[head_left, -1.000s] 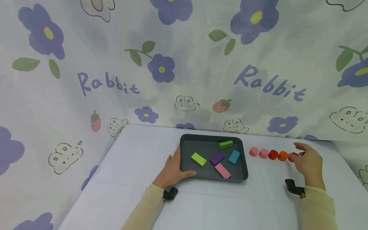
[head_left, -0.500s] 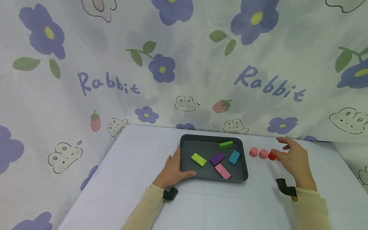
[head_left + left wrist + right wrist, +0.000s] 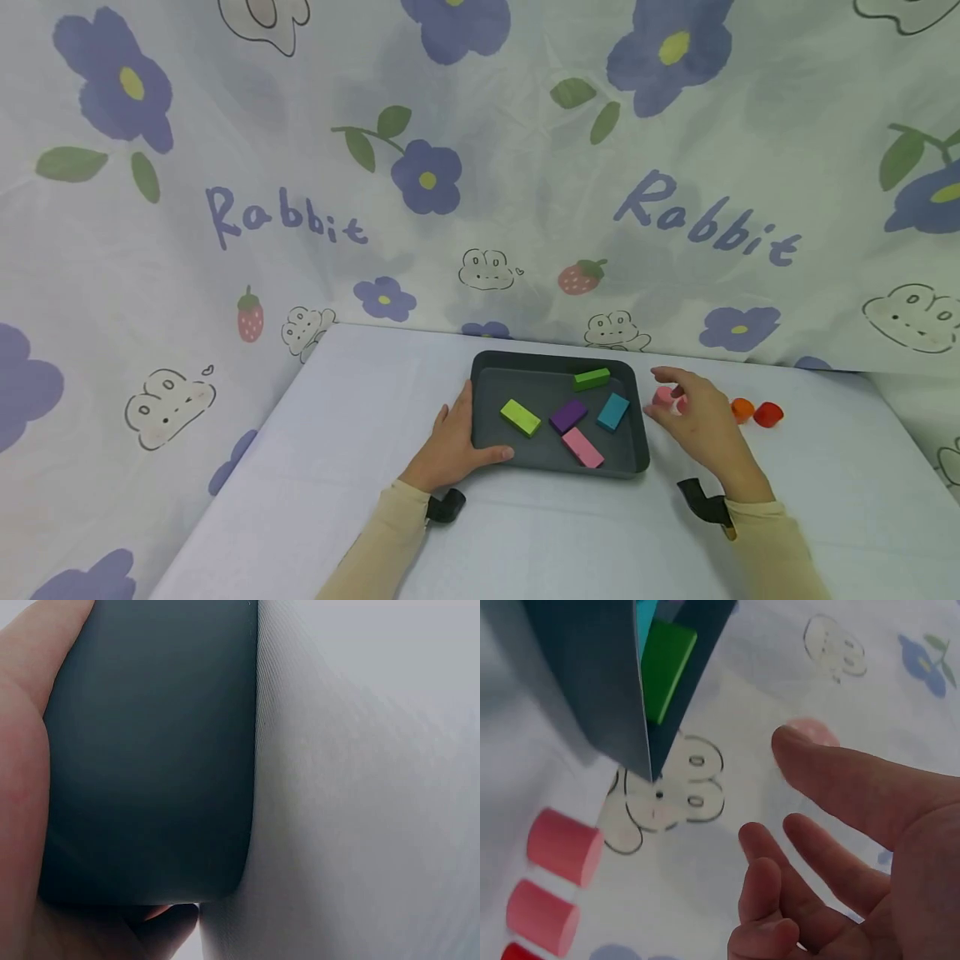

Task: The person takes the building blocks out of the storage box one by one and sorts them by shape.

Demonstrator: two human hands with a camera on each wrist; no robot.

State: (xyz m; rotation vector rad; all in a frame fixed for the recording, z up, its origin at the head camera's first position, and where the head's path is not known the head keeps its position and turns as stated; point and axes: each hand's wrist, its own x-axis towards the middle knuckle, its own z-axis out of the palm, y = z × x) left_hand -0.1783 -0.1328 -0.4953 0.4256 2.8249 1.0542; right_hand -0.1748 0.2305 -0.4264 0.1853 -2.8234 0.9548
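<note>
- We see the left hand (image 3: 447, 446) at the near left corner of a dark grey tray (image 3: 525, 379), its fingers along the left wall and its thumb over the near rim, clamped on that corner.
- We see the right hand (image 3: 703, 423) just to the right of the tray, its thumb and fingers apart, with nothing held between them.
- Beside that hand stand two pink cylinders (image 3: 564, 847), to the right of the tray; the right wrist view shows both apart from the fingers.
- The row runs on to the right with a red cylinder (image 3: 519, 952), which the hand hides in the head view, then an orange cylinder (image 3: 742, 410) and another red one (image 3: 768, 415) at the right end.
- Inside the tray we count five blocks: a lime block (image 3: 521, 418) at the left, a green block (image 3: 592, 379) by the far wall, a blue block (image 3: 613, 412) at the right, a purple block (image 3: 568, 417) in the middle and a pink block (image 3: 582, 448) near the near wall. We cannot tell whether purple and pink touch.
- Tray and cylinders rest on a white tabletop (image 3: 360, 417); behind it we see a cloth (image 3: 487, 225) printed with flowers and rabbits.
</note>
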